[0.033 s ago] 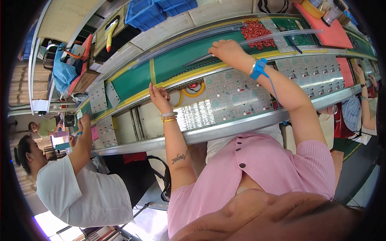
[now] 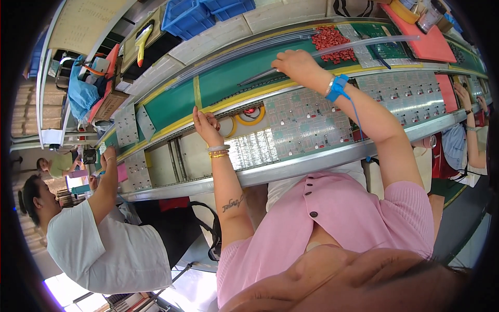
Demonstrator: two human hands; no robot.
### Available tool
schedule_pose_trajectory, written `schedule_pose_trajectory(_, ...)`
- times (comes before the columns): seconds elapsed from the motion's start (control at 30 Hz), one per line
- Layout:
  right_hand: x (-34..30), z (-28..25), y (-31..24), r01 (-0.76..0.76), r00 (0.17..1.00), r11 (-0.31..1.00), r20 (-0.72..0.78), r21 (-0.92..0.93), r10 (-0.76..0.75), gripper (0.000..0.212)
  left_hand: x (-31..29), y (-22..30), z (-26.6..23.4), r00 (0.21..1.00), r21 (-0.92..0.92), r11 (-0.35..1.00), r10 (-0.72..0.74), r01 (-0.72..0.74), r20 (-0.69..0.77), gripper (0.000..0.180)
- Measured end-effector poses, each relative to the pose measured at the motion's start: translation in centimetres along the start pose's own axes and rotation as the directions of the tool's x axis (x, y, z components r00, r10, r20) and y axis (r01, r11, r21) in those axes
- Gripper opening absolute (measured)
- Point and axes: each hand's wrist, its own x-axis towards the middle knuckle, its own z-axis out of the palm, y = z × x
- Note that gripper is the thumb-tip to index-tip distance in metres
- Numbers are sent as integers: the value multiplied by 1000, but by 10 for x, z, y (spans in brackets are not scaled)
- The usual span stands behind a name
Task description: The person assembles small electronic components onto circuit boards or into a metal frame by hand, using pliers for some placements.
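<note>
A long, clear plastic tube (image 2: 374,42) slants over the green work surface (image 2: 223,88). My right hand (image 2: 293,65) is closed around its middle, and a blue wrist strap with a cord circles that wrist. The tube's darker left part reaches down toward the yellow-edged ledge. My left hand (image 2: 206,127) rests near that ledge by a yellow tape strip, its index finger stretched and the other fingers loosely bent; nothing shows in it. Below my right hand, a panel of circuit boards (image 2: 306,125) fitted with small parts lies on the conveyor.
Red components (image 2: 332,44) are heaped beyond my right hand. Yellow tape rolls (image 2: 251,118) sit beside my left hand. The metal conveyor rail (image 2: 249,179) runs before me. Blue bins (image 2: 188,21) stand at the back. A co-worker in a white shirt (image 2: 109,244) works at the left.
My right hand and the tube have shifted slightly to the right. My left hand stays in place.
</note>
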Motion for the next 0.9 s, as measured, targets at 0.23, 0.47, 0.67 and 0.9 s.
schedule_pose_trajectory(0.23, -41, -43, 54, 28, 999, 993, 21, -111, -26, 14, -3, 3, 4, 999, -13, 1000, 6, -5, 46, 38)
schedule_pose_trajectory(0.47, -96, -72, 102, -47, 999, 976, 12, -212, 50, 16, -10, 2, 9, 996, 62, 997, 31, -36, 85, 39)
schedule_pose_trajectory(0.67, -126, -97, 117, -111, 994, 949, -16, -295, 111, 18, -23, 1, 25, 986, 107, 988, 93, -109, 140, 39)
schedule_pose_trajectory(0.9, -152, -121, 13, -302, 945, 933, -66, 196, 320, 27, -124, 11, 118, 676, 163, 980, -194, 111, 710, 44)
